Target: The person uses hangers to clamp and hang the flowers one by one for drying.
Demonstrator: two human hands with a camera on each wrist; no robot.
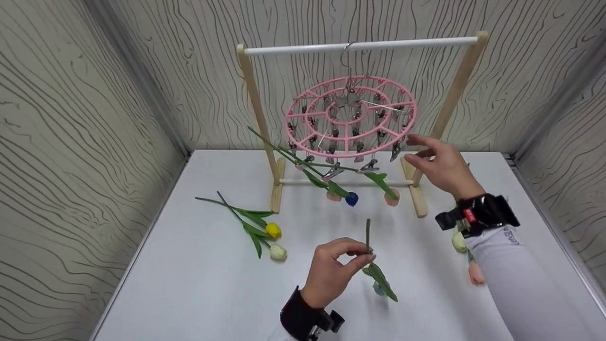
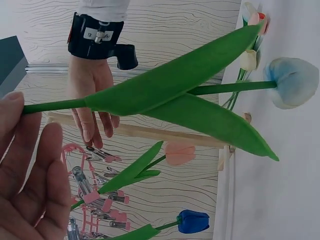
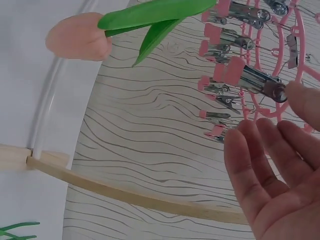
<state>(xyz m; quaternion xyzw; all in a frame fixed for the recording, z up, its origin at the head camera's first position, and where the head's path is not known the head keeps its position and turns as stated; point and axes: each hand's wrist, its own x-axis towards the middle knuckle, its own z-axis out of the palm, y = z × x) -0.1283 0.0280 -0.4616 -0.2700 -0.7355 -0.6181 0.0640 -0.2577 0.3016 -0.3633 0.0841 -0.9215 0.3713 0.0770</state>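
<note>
My left hand (image 1: 334,267) pinches the stem of a light blue tulip (image 2: 292,82) between thumb and fingertips; its bloom points down over the table and its green leaves spread along the stem. The right hand (image 1: 442,166) is raised at the right edge of a round pink clip hanger (image 1: 347,138), fingers apart. Its thumb and fingertips are right beside a metal clip with pink tips (image 3: 257,82). From the front clips of the hanger hang a pink tulip (image 1: 392,197), a blue tulip (image 1: 351,199) and another pink tulip (image 1: 334,195).
A wooden stand with a white top bar (image 1: 407,44) bears the hanger. On the white table (image 1: 189,293), a yellow tulip (image 1: 273,230) and a white tulip (image 1: 278,252) lie at left. Beneath the right forearm are a pale tulip (image 1: 458,241) and a peach tulip (image 1: 476,273).
</note>
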